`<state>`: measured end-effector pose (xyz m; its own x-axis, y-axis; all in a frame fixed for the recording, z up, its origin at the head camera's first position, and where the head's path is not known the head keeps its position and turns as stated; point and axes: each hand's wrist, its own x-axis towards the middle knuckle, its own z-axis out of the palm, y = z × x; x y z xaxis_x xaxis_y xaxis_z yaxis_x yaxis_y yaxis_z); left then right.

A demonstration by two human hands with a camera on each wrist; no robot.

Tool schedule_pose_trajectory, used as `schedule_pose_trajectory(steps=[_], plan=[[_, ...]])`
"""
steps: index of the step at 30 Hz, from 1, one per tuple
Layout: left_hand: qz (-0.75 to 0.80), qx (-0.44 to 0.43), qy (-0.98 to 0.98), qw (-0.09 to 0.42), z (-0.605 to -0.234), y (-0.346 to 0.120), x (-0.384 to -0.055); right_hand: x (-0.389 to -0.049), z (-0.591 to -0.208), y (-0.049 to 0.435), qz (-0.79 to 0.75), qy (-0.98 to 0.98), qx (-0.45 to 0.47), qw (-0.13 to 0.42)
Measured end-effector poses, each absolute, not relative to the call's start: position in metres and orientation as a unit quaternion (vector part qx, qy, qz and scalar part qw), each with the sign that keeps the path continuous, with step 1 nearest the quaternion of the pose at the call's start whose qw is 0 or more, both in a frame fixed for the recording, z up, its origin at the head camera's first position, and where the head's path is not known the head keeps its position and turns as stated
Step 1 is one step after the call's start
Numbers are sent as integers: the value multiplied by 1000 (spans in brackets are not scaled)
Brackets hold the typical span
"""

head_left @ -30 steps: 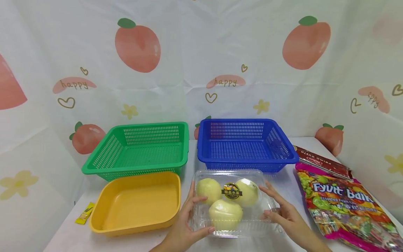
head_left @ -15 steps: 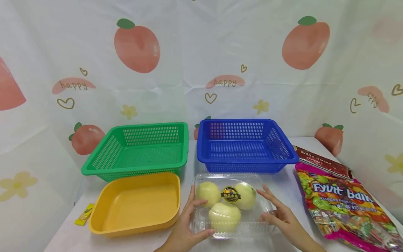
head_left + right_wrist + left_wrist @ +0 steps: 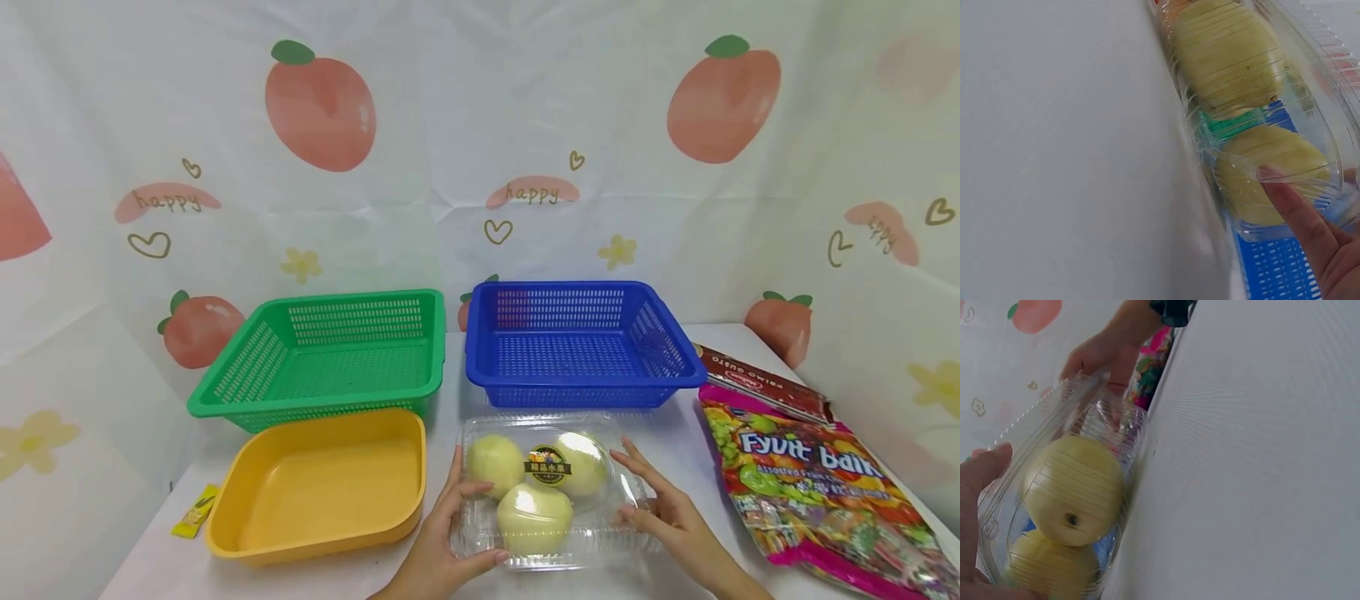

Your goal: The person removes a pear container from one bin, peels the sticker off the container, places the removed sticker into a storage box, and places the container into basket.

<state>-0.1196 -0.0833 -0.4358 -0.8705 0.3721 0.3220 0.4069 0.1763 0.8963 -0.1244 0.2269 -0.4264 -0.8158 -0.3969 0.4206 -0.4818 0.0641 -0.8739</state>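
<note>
The left hand [image 3: 969, 525] grips the near end of a clear plastic container [image 3: 1047, 422]. Inside, one pale yellow fruit [image 3: 1050, 565] sits by the grip and a second fruit [image 3: 1074, 487], showing a dark pit, just beyond. Across from the grip, the right hand [image 3: 1102, 356], below a dark cuff [image 3: 1171, 311], holds the far end, colourful packaging [image 3: 1150, 369] beside it.

Soft, even brightness in the head view, white glare on the clear box [image 3: 588, 517], wide-angle stretch toward the frame's sides, wrist views dimmer and greyer with softened detail, faint streaks across the table [image 3: 1254, 456] in the left one
</note>
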Motion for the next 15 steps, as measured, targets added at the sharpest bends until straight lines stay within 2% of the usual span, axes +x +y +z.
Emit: schedule_pose_trajectory(steps=[6,15], plan=[[-590,-242,-771,5,-438,-83,-120,-123,-428,227,605,-742,286,37],[-597,-271,-754,31,-442,-83,-122,-124,-431,227,594,-746,295,53]])
